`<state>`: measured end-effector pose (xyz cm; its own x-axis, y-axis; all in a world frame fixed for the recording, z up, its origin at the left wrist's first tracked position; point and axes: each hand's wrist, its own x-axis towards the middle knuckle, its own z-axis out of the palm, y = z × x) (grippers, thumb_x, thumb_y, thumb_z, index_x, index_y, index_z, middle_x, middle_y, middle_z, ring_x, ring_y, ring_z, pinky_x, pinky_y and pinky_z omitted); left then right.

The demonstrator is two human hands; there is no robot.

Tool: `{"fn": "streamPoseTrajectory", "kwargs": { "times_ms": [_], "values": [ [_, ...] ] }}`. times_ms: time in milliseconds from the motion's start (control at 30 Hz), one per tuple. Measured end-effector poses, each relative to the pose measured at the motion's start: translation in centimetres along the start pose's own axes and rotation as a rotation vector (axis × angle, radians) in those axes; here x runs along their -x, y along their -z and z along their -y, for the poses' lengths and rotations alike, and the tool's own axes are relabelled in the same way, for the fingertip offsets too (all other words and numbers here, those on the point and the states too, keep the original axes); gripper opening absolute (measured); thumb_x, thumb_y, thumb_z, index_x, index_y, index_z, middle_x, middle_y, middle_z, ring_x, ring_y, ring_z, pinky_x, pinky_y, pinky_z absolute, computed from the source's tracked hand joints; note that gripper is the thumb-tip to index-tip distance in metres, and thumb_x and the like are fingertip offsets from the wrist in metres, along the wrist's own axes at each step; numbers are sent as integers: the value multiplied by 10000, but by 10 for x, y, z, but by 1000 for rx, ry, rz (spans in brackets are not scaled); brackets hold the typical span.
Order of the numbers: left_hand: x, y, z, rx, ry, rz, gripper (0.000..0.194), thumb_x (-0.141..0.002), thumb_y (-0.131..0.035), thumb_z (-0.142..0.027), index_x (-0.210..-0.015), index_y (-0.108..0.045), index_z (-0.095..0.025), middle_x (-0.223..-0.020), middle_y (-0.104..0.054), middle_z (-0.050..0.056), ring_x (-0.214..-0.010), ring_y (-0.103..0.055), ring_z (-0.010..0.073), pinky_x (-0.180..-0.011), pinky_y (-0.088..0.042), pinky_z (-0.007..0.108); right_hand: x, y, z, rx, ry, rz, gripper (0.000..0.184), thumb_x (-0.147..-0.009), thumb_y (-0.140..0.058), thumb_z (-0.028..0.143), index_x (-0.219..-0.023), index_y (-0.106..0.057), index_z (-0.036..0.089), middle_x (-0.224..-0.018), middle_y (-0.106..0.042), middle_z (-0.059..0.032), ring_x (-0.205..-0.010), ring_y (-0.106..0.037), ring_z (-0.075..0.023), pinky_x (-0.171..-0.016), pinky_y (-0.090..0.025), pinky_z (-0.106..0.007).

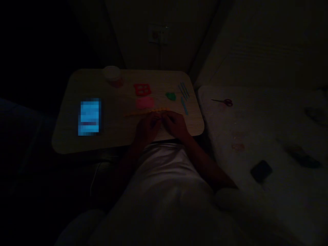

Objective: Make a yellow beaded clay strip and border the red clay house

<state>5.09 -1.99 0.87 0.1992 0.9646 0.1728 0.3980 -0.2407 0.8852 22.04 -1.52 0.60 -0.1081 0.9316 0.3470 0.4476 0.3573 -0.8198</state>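
Darkness hides whether the left hand (147,127) and right hand (176,124), fingertips close together, grip anything; an orange strip (154,110) lies on the table (68,137), just on their far side.

An orange strip (151,111) is lying crosswise on the tabletop (77,85), its right end angling slightly away. The left portion is running thinner; the right portion is showing what, in dim light, seem to be rounded lobes.
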Motion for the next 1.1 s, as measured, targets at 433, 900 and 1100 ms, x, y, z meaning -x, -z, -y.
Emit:
{"fn": "streamPoseTrajectory", "kwargs": {
  "times_ms": [433, 900, 1100],
  "values": [
    [0, 0, -1, 27, 6, -4, 164, -880, -613, -306, -1010, -657, -216, -902, -735, 23, -779, -686, 182, -705, -516, 283, 0, 0, -1, 2, -12, 4, 279, -965, -534, 346, -913, -761, 191, -902, -763, -47, -833, -687, -205, -782, -514, -310],
    [0, 0, 1, 25, 1, 2, 177, -893, -603, -335, -1017, -657, -221, -890, -738, 18, -782, -682, 183, -724, -522, 284, 0, -1, -2, 19, -19, 11, 300, -974, -528, 387, -902, -755, 204, -887, -759, -46, -823, -677, -205, -779, -514, -311],
    [0, 1, -2, 5, 1, 6, 174, -885, -602, -322, -1013, -658, -219, -895, -739, 24, -792, -682, 188, -735, -520, 290, 0, 0, 1, 23, -13, 13, 322, -982, -512, 395, -896, -749, 194, -889, -756, -46, -817, -672, -195, -782, -508, -297]
  ]
}}
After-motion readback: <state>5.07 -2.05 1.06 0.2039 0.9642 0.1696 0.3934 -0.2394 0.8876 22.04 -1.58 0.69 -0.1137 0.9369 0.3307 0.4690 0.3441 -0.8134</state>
